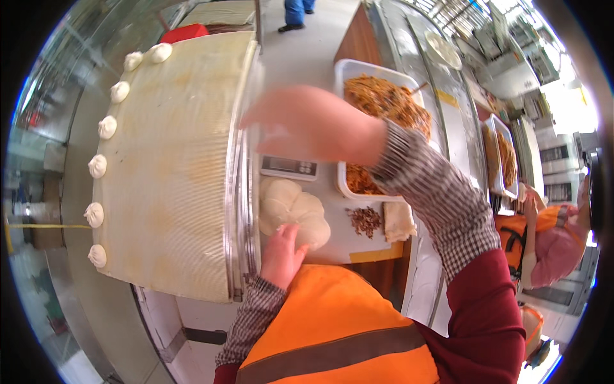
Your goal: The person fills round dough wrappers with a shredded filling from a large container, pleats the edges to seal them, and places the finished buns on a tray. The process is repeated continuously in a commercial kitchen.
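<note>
My left hand [283, 254] rests at the lower edge of a pile of round dough pieces [290, 204], fingertips on the dough; whether it grips one is not clear. My right hand [307, 122], blurred, reaches leftward over the table towards the edge of the steamer trays, above a digital kitchen scale [289, 168]; its fingers look apart, but what they hold cannot be made out. Beyond its wrist stands a white plastic tub [341, 77] of orange-brown shredded filling [379, 96]. Pleated buns [97, 166] line the far left edge of the cloth-covered tray [168, 158].
Near the tub lie a heap of brown crumbs [365, 222] and a folded cloth [398, 221]. A co-worker in an orange vest [511, 240] works at the right beside another tub of filling [504, 158]. Another person's legs [294, 12] show at the top.
</note>
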`<state>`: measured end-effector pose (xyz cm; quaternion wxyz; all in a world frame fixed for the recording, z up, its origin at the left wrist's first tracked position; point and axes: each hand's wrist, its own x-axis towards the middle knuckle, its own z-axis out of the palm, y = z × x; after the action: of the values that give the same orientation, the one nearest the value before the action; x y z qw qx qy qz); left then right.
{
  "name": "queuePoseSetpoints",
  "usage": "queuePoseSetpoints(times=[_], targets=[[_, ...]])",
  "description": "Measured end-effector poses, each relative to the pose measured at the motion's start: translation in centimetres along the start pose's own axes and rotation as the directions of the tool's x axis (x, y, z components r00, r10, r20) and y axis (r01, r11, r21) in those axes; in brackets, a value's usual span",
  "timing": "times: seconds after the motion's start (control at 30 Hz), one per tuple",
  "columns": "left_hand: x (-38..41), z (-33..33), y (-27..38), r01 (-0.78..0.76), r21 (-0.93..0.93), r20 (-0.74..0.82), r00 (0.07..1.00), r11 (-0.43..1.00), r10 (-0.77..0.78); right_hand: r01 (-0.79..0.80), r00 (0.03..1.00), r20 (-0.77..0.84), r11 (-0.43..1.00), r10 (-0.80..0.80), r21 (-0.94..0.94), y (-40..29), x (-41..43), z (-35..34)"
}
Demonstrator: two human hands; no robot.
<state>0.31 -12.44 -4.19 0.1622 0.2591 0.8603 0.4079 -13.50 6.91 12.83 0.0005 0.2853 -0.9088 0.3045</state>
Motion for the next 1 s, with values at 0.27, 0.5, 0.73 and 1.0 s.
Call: queuePoseSetpoints(times=[0.27,0.5,0.73,1.0], targets=[[0.0,5.9,-5.2,0.156,0.176,-0.113,0.984,0.972,-0.138,-0.426,0.801,-0.250,0.812,0.543,0.400,-0.8,-23.0,1.1],[0.3,5.2,-3.8,-0.017,0.440,-0.020,0.999,0.898,0.029,-0.399,0.817,-0.193,0.774,0.543,0.491,-0.1,-27.4,11.3],[-2.3,4.8,0.6,-0.187,0.377,0.099,0.982,0.907,0.161,-0.121,0.978,-0.135,0.960,0.159,0.252,0.4,-22.0,18.6],[1.4,1.0,7.3,-0.099,-0.995,-0.099,0.994,0.009,-0.052,-0.162,0.835,-0.087,0.392,0.544,0.905,-2.5,-22.6,9.8]])
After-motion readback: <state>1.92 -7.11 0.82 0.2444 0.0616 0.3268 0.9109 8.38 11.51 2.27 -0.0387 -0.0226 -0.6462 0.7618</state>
